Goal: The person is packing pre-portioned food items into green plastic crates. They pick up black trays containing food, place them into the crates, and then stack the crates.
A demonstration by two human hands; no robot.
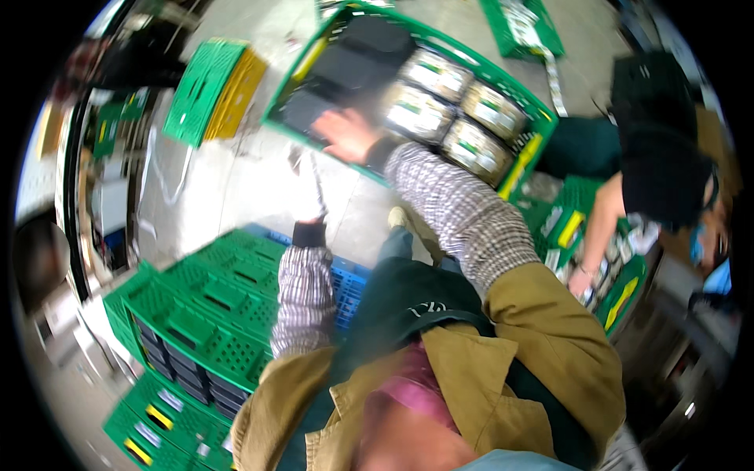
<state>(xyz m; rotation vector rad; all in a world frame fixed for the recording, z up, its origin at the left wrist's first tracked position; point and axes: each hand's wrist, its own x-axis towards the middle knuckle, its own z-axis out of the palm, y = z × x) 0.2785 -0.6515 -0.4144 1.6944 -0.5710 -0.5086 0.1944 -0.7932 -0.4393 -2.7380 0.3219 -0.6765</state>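
A green plastic crate [471, 55] is in front of me. Its left part holds dark trays [377, 39], apparently upside down or plain-backed; its right part holds several film-covered packs [414, 112] with pale contents and labels. My right hand [345, 133] reaches over the crate's near left side, fingers stretched out, at the dark trays; blur hides whether it touches them. My left hand [308, 184] is left of and below the crate's near edge, washed out against the bright floor. Its fingers are too smeared to read.
Stacked green crates [228, 275] with dark trays stand at my lower left, beside a blue crate [349, 290]. Green and yellow folded crates [208, 94] stand far left. At right, another person's hand [583, 281] is in a green crate of packs. Another green crate [522, 31] sits far right.
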